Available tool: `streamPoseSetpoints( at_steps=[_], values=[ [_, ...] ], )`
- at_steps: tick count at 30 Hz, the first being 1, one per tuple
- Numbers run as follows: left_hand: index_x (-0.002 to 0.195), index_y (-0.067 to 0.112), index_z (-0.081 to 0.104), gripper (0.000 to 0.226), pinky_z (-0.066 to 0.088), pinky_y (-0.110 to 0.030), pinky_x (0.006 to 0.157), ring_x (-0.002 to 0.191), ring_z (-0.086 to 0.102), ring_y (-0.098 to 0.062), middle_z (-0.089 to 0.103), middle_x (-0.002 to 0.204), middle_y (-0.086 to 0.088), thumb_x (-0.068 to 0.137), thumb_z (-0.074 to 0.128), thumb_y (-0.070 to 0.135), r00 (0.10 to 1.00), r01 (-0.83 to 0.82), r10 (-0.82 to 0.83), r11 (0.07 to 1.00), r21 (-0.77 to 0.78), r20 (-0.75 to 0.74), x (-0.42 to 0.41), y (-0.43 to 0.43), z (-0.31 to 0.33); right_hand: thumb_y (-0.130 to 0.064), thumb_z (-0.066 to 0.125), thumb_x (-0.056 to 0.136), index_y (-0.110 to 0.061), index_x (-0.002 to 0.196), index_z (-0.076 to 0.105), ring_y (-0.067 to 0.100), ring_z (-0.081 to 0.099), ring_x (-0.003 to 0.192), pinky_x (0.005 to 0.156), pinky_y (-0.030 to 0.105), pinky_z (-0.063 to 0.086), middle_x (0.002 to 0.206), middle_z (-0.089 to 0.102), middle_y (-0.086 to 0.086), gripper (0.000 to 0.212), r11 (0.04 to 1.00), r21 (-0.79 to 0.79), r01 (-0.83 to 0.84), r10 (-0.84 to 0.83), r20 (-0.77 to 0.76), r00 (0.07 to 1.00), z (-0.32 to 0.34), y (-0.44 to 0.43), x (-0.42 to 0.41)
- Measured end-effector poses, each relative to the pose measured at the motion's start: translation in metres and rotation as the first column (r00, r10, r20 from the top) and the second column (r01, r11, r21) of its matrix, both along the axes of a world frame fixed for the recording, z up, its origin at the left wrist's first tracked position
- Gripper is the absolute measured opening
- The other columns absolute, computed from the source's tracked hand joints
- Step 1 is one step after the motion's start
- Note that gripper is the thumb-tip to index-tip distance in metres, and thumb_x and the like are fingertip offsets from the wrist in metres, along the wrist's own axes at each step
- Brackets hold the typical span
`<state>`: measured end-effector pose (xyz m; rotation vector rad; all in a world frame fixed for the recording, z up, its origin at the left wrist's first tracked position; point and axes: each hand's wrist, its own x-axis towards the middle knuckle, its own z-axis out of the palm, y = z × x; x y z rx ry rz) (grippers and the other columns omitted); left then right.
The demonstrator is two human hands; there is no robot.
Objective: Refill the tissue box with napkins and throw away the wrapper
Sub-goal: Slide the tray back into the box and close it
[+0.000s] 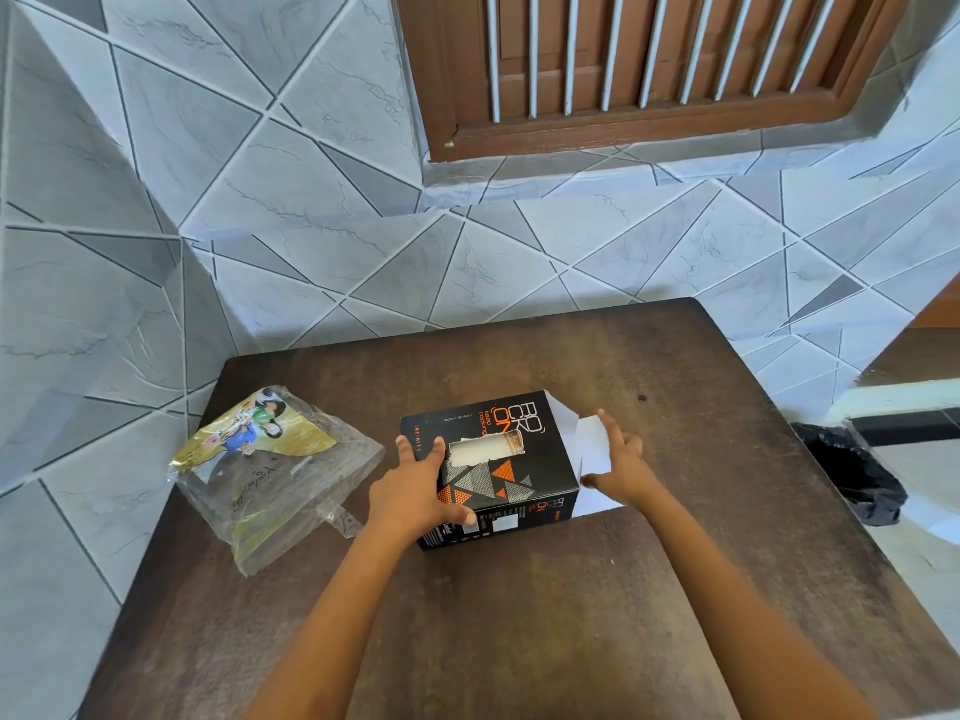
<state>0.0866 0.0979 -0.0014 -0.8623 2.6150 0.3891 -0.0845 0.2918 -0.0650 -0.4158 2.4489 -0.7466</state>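
Observation:
A black tissue box (519, 472) with orange print lies flat in the middle of the brown table (519, 615). White napkin shows through the torn slot (485, 449) in its top. My left hand (415, 488) grips the box's left end, thumb on the near side. The box's right end stands open with white flaps (592, 449) spread out. My right hand (618, 470) rests against one of those flaps, fingers spread. The crumpled clear wrapper (275, 475) with a yellow printed label lies on the table to the left of the box.
A bin lined with a black bag (857, 475) stands on the floor off the table's right edge. Tiled walls close in behind and to the left. A brown shuttered window (649, 70) is above.

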Motion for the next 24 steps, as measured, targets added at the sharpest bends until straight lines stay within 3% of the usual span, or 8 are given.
streamPoseSetpoints(
  at_steps=[3, 7, 10, 13, 17, 21, 24],
  values=[
    [0.148, 0.032, 0.002, 0.109, 0.041, -0.044, 0.103, 0.136, 0.036, -0.036, -0.008, 0.158, -0.016, 0.067, 0.069, 0.062, 1.0, 0.003, -0.003, 1.0, -0.003, 0.0, 0.0, 0.0, 0.0, -0.017, 0.07, 0.078, -0.042, 0.144, 0.005, 0.043, 0.024, 0.137, 0.11, 0.059, 0.028, 0.154, 0.004, 0.016, 0.095, 0.995, 0.02, -0.099, 0.099, 0.005, 0.995, 0.002, -0.007, -0.008],
    [0.148, 0.032, 0.001, 0.111, 0.041, -0.044, 0.103, 0.136, 0.036, -0.036, -0.009, 0.158, -0.016, 0.066, 0.069, 0.063, 1.0, 0.004, -0.004, 1.0, 0.002, 0.0, 0.0, -0.001, -0.002, -0.023, 0.064, 0.083, -0.039, 0.138, 0.032, 0.043, 0.014, 0.139, 0.113, 0.059, 0.019, 0.155, 0.003, 0.013, 0.065, 0.987, 0.057, -0.15, 0.148, 0.032, 0.988, 0.005, -0.008, -0.015],
    [0.148, 0.032, 0.001, 0.111, 0.042, -0.044, 0.102, 0.135, 0.037, -0.035, -0.009, 0.158, -0.017, 0.066, 0.069, 0.063, 1.0, 0.006, -0.006, 1.0, -0.003, 0.005, -0.001, -0.002, -0.003, -0.026, 0.059, 0.087, -0.036, 0.123, 0.052, 0.042, 0.012, 0.139, 0.113, 0.056, 0.014, 0.156, 0.006, 0.009, 0.038, 0.985, 0.021, -0.171, 0.172, -0.057, 0.983, 0.007, -0.004, -0.009],
    [0.148, 0.032, 0.0, 0.111, 0.042, -0.045, 0.102, 0.136, 0.036, -0.035, -0.009, 0.158, -0.016, 0.066, 0.068, 0.063, 1.0, 0.004, -0.004, 1.0, -0.008, 0.008, -0.001, -0.002, -0.004, -0.024, 0.062, 0.085, -0.029, 0.115, 0.057, 0.037, 0.025, 0.136, 0.111, 0.049, 0.025, 0.151, 0.021, 0.01, 0.031, 0.99, -0.114, -0.081, 0.071, -0.096, 0.993, 0.006, -0.002, -0.005],
    [0.148, 0.032, 0.0, 0.111, 0.042, -0.044, 0.102, 0.136, 0.035, -0.036, -0.009, 0.158, -0.016, 0.066, 0.068, 0.064, 1.0, 0.005, -0.005, 1.0, -0.013, 0.007, 0.0, -0.002, -0.004, -0.019, 0.063, 0.085, -0.013, 0.128, 0.043, 0.027, 0.051, 0.117, 0.097, 0.037, 0.041, 0.132, 0.046, 0.011, 0.048, 0.911, -0.38, 0.16, -0.193, -0.048, 0.98, 0.014, -0.007, -0.002],
    [0.148, 0.032, 0.001, 0.11, 0.042, -0.044, 0.102, 0.135, 0.037, -0.036, -0.009, 0.158, -0.016, 0.067, 0.068, 0.063, 1.0, 0.003, -0.003, 1.0, -0.01, 0.001, 0.0, -0.002, -0.004, -0.014, 0.053, 0.091, -0.013, 0.125, 0.05, 0.015, 0.054, 0.098, 0.095, 0.033, 0.044, 0.119, 0.06, 0.008, 0.034, 0.877, -0.453, 0.158, -0.169, 0.017, 0.986, 0.024, -0.023, 0.009],
    [0.148, 0.033, 0.001, 0.109, 0.042, -0.044, 0.102, 0.135, 0.037, -0.035, -0.009, 0.158, -0.015, 0.067, 0.068, 0.063, 1.0, -0.003, 0.003, 1.0, -0.004, -0.007, 0.001, -0.001, -0.003, -0.013, 0.051, 0.091, -0.012, 0.122, 0.053, 0.013, 0.053, 0.095, 0.088, 0.029, 0.043, 0.118, 0.062, 0.007, 0.031, 0.872, -0.459, 0.17, -0.186, 0.011, 0.983, 0.023, -0.031, 0.014]
  ],
)
